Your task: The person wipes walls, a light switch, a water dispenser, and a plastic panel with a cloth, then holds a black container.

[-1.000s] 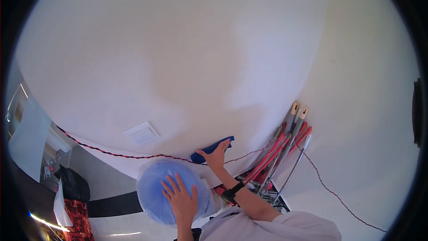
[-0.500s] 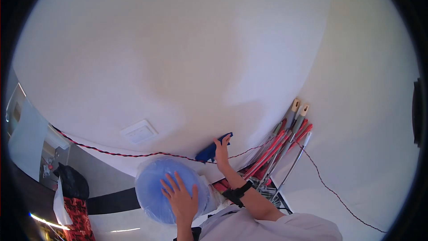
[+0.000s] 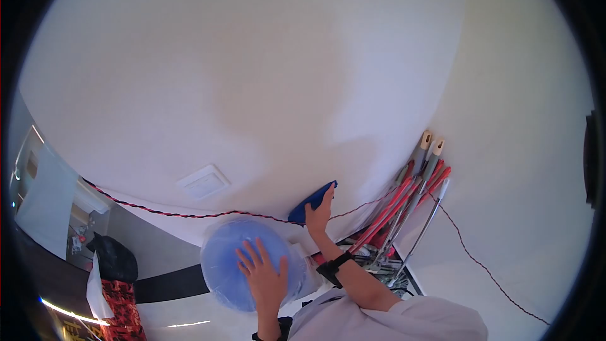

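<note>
Pale wall [image 3: 278, 69] ahead. Your right hand [image 3: 319, 213]: gripping blue cloth [image 3: 317, 197] against it. Your left hand [image 3: 266, 281]: fingers spread, resting on plastic-covered round blue object [image 3: 228, 275].

Indoors we are, and it looks like the utility corner of a room, home or workplace impossible to say! Pale wall [image 3: 284, 57], light switch [image 3: 204, 182], twisted wire [image 3: 189, 216] strung across; long-handled poles [image 3: 404, 205] crowd where walls meet, black bag [image 3: 115, 257] by the grey floor's [image 3: 161, 249] left edge!
</note>
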The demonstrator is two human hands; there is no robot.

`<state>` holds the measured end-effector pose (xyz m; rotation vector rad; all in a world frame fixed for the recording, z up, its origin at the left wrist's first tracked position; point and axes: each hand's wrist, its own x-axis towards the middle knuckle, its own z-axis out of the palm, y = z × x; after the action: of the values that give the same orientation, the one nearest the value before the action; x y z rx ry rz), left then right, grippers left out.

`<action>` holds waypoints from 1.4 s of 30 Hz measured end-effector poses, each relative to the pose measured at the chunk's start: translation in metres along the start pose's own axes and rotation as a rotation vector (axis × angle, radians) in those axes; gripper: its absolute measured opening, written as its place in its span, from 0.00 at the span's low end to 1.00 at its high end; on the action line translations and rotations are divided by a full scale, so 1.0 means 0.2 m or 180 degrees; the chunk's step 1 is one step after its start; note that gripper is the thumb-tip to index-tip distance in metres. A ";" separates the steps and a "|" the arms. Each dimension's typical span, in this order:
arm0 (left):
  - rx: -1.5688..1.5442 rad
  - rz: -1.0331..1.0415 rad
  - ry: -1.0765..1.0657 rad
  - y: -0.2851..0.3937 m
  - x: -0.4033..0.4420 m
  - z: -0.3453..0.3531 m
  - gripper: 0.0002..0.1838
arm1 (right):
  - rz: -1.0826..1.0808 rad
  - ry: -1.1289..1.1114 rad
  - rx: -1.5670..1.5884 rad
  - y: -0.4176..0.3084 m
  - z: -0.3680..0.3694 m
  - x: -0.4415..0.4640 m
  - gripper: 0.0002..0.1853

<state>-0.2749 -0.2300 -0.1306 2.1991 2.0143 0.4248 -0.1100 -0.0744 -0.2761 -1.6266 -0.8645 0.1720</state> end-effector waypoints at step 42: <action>-0.0013 0.0094 -0.0008 0.01 0.02 -0.02 0.44 | -0.0673 -0.0625 0.0024 0.12 -0.06 0.09 0.37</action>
<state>-0.2733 -0.2265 -0.1249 2.2282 1.9803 0.4291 -0.0803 -0.0729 -0.2893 -1.5166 -1.1781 0.1883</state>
